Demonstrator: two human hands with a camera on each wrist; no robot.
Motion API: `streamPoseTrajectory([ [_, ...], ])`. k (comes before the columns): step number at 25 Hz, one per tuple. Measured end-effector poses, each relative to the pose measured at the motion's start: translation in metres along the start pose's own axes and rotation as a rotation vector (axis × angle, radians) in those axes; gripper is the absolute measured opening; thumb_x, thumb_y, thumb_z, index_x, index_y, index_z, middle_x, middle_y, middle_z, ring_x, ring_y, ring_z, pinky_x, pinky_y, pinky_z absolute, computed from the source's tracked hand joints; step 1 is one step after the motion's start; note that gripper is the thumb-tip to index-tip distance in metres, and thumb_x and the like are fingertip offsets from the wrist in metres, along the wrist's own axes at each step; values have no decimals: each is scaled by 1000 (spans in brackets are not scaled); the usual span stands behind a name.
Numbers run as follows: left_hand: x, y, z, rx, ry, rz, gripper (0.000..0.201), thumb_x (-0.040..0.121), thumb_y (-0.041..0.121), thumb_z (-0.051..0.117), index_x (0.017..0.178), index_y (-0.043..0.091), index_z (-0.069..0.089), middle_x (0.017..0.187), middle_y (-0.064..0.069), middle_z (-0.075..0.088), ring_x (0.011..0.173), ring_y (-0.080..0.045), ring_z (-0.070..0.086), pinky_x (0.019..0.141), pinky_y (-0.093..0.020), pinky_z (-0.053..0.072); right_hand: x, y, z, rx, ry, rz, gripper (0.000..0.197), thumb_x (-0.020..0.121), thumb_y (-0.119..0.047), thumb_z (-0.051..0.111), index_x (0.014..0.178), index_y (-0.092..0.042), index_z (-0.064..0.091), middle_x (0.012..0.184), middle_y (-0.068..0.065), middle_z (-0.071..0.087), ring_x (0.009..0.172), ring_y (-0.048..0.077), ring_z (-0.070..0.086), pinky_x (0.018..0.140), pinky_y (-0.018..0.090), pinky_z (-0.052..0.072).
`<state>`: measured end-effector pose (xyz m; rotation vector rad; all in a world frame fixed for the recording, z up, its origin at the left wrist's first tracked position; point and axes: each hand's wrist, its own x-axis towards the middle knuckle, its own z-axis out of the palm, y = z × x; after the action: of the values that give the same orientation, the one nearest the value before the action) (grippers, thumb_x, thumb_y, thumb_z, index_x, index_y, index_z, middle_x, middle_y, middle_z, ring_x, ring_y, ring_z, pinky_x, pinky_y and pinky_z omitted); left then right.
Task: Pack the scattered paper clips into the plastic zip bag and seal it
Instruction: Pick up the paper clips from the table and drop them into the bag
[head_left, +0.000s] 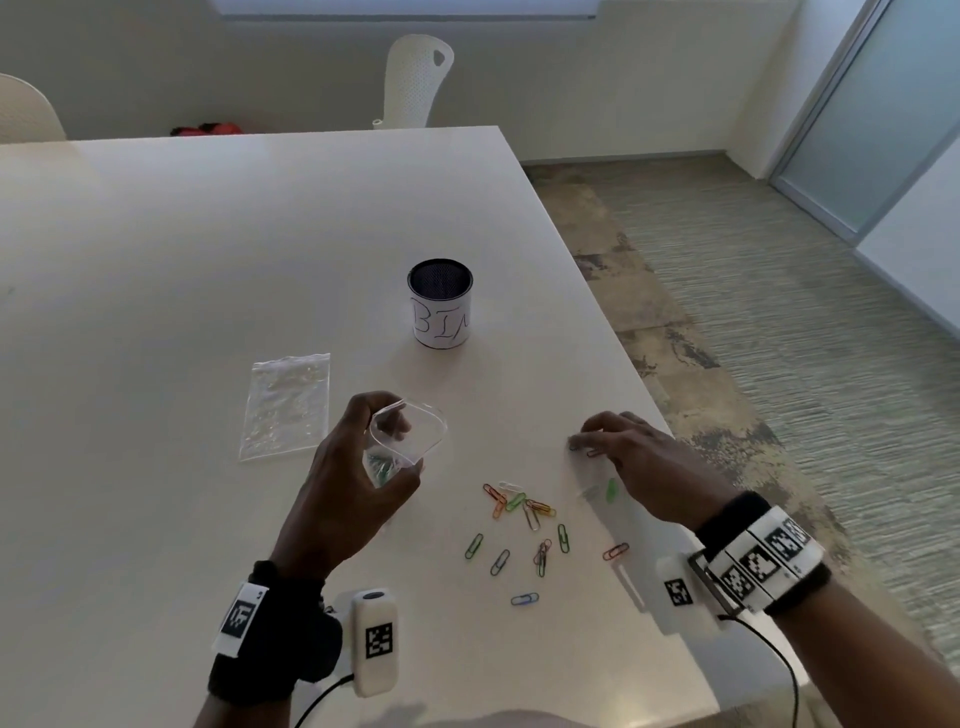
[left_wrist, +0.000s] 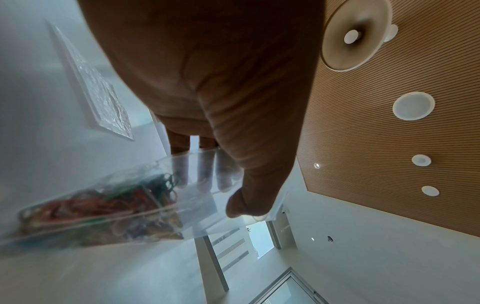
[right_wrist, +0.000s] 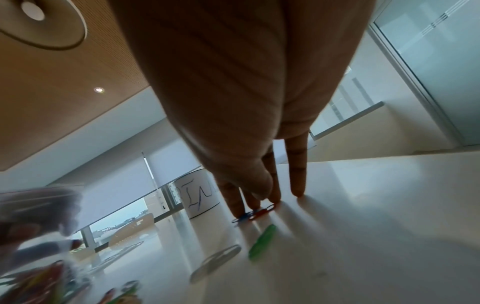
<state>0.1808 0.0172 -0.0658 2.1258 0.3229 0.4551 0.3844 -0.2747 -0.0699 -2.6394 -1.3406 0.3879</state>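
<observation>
My left hand (head_left: 402, 447) grips a clear plastic zip bag (head_left: 418, 434) above the table, thumb on one side and fingers on the other, with its mouth held wide. Colourful paper clips (left_wrist: 103, 205) fill the bottom of the bag (left_wrist: 166, 197). Several loose paper clips (head_left: 519, 509) lie scattered between my hands. My right hand (head_left: 597, 436) rests on the table near its right edge, fingers stretched down. Its fingertips (right_wrist: 275, 199) touch a blue clip (right_wrist: 241, 219) and a red clip (right_wrist: 262, 211) that lie flat. A green clip (head_left: 612, 489) lies under that palm.
A second clear bag (head_left: 285, 405) lies flat to the left of my left hand. A black mesh cup (head_left: 441, 312) with a white label stands behind the clips. The white table (head_left: 208, 234) ends close to the right of my right hand; white chairs stand beyond.
</observation>
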Motion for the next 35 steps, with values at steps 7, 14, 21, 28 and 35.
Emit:
streamPoseTrajectory([
  [7, 2, 1, 1, 2, 3, -5, 59, 83, 13, 85, 129, 28, 51, 112, 11, 69, 105, -10, 69, 86, -30, 59, -62, -38, 12, 139, -55, 58, 38, 101, -15, 56, 138, -25, 57, 124, -9, 50, 114, 9, 56, 103, 25, 47],
  [14, -1, 3, 1, 8, 5, -6, 59, 83, 13, 85, 129, 28, 51, 111, 12, 69, 103, -10, 70, 85, -27, 59, -76, -39, 4, 112, -152, 358, 72, 76, -42, 87, 134, -27, 46, 119, -8, 45, 104, 14, 58, 90, 25, 51],
  [21, -2, 4, 2, 14, 8, -5, 60, 83, 13, 85, 130, 28, 50, 112, 13, 68, 105, -7, 69, 87, -25, 57, -44, -48, 18, 429, 87, 258, 29, 87, -15, 79, 114, -19, 69, 101, -6, 65, 90, 7, 66, 86, 26, 59],
  [28, -2, 3, -1, 19, 13, -4, 61, 84, 14, 85, 131, 28, 49, 112, 13, 69, 108, -4, 68, 88, -21, 56, -38, -40, 17, 83, 88, 355, 26, 102, -10, 49, 125, -13, 59, 120, 2, 53, 103, 23, 60, 89, 31, 49],
  [35, -3, 3, -1, 25, 17, 4, 59, 84, 15, 84, 130, 28, 49, 111, 12, 67, 107, -7, 67, 88, -24, 56, -52, -92, 12, 344, -105, 123, 43, 100, -40, 60, 138, -25, 49, 123, -12, 47, 99, 6, 58, 91, 22, 52],
])
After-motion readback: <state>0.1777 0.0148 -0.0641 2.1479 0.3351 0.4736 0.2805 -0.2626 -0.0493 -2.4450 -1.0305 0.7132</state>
